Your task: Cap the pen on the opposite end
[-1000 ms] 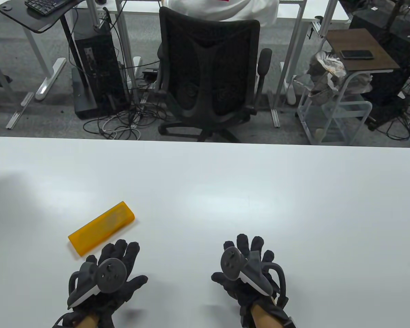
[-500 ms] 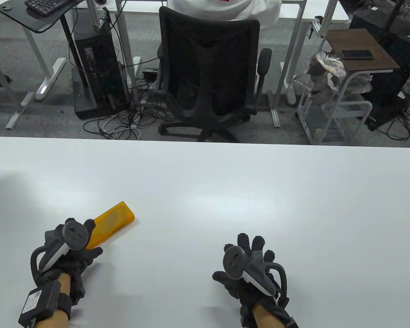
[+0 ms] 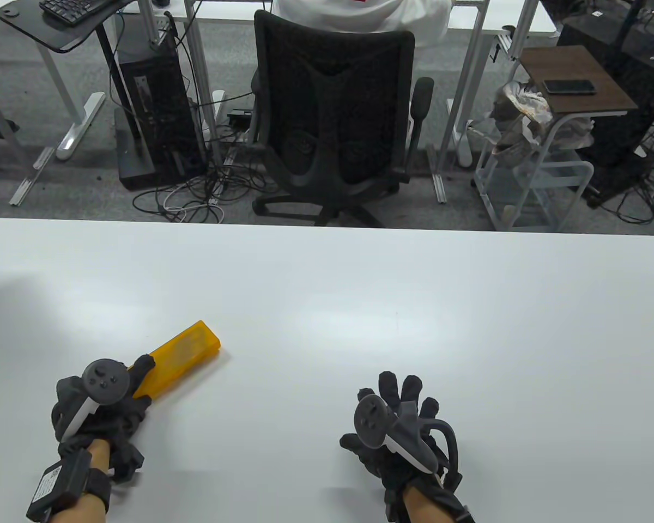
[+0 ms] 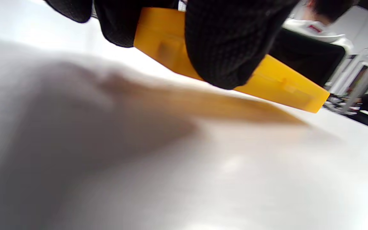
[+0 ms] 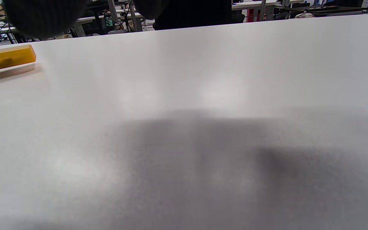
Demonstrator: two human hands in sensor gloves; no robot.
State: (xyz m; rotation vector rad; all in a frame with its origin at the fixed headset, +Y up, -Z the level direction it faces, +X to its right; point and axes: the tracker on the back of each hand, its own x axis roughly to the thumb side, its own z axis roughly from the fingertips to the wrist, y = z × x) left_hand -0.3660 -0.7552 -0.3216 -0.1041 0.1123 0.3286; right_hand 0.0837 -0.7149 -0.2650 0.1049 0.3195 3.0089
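A long translucent orange pen case (image 3: 184, 353) sits at the front left of the white table (image 3: 359, 305). My left hand (image 3: 124, 393) grips its near end and holds it lifted off the table; in the left wrist view the case (image 4: 279, 83) hangs above its own shadow with my fingers (image 4: 232, 41) wrapped over it. No pen or cap shows outside the case. My right hand (image 3: 395, 406) rests flat on the table at the front right, fingers spread, holding nothing. The case's far end shows in the right wrist view (image 5: 6, 59).
A black office chair (image 3: 335, 114) stands beyond the table's far edge. A small brown side table with a phone (image 3: 569, 86) is at the back right. Desks, a computer tower and cables fill the floor behind.
My left hand moved left from flat on the table, turned, and took hold of the case's near end. The case has tilted up slightly and shifted. My right hand has not moved.
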